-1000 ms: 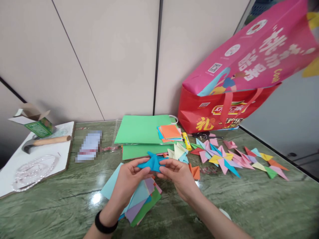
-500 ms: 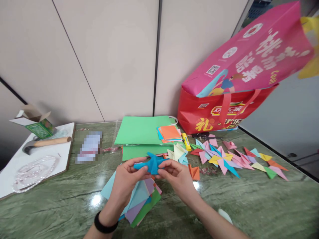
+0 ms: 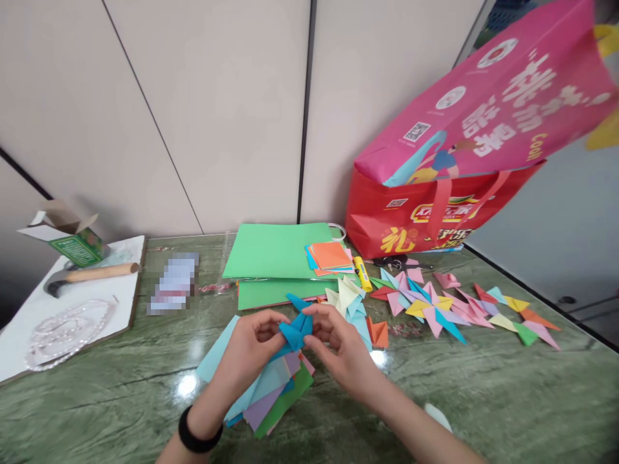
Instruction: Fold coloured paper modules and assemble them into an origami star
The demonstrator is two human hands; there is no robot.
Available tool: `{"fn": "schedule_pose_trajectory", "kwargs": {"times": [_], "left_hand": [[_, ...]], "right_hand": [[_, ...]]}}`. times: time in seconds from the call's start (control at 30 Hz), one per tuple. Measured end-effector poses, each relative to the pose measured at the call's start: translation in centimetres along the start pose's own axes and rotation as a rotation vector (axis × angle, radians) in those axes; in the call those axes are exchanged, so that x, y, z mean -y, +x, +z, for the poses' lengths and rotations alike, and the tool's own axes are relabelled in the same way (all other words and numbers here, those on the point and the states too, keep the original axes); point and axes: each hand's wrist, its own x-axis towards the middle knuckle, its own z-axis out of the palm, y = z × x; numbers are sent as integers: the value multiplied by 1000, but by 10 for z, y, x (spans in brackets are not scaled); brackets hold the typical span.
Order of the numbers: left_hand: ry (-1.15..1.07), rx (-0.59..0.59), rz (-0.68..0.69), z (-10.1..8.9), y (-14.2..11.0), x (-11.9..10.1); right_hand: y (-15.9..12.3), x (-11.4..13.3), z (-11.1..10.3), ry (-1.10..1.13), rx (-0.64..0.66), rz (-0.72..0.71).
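Observation:
A blue folded origami paper (image 3: 296,330) with several pointed flaps is held up between both hands. My left hand (image 3: 254,341) pinches its left side, fingers curled behind it. On the other side, my right hand (image 3: 336,338) grips the right edge between thumb and fingers. Beneath the hands lies a fanned pile of coloured paper sheets (image 3: 278,399) in light blue, purple and green. An orange folded piece (image 3: 378,332) sits just right of my right hand, near pale yellow and light blue folded pieces (image 3: 345,295).
Origami stars (image 3: 430,306) spread to the right. Green sheets (image 3: 280,251) carry small square papers (image 3: 331,256) beside a yellow glue stick (image 3: 362,274). A red bag (image 3: 377,219) stands at the back right. On a white board at left are a sickle (image 3: 97,276), beads (image 3: 68,335) and an opened box (image 3: 77,245).
The blue paper has been turned between the fingers, so its flaps now point differently. My right hand has shifted its grip up along the edge.

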Motion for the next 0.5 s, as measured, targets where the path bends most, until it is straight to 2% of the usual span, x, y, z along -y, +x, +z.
{"fn": "schedule_pose_trajectory", "kwargs": {"times": [0.17, 0.33, 0.5], "left_hand": [[34, -107, 136, 4, -4, -2], [172, -120, 259, 7, -7, -2], [127, -140, 264, 6, -7, -5]], "right_hand": [[-1, 2, 2, 139, -120, -41], [0, 7, 1, 29, -74, -36], [-1, 6, 1, -50, -149, -107]]}}
